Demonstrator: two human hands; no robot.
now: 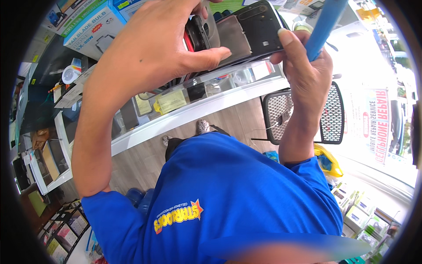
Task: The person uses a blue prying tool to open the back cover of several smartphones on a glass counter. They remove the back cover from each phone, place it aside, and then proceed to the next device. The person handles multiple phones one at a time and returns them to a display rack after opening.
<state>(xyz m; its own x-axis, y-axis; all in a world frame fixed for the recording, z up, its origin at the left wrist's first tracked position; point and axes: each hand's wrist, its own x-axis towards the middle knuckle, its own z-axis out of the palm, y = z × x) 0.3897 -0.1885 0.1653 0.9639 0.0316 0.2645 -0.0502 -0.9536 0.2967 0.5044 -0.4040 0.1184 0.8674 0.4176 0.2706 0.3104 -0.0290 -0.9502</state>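
The right hand (307,66) grips the black phone (261,31), its long axis running leftward toward the left hand (165,44), whose grasp is indiscernible from here

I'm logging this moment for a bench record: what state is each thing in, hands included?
Left hand: curved, thumb apart from fingers; grip unclear
Right hand: closed on the phone's edge
Black phone: held, camera side showing
Blue rod: slanted, at the right hand
Mesh chair: partly hidden by the right forearm
Yellow bag: crumpled
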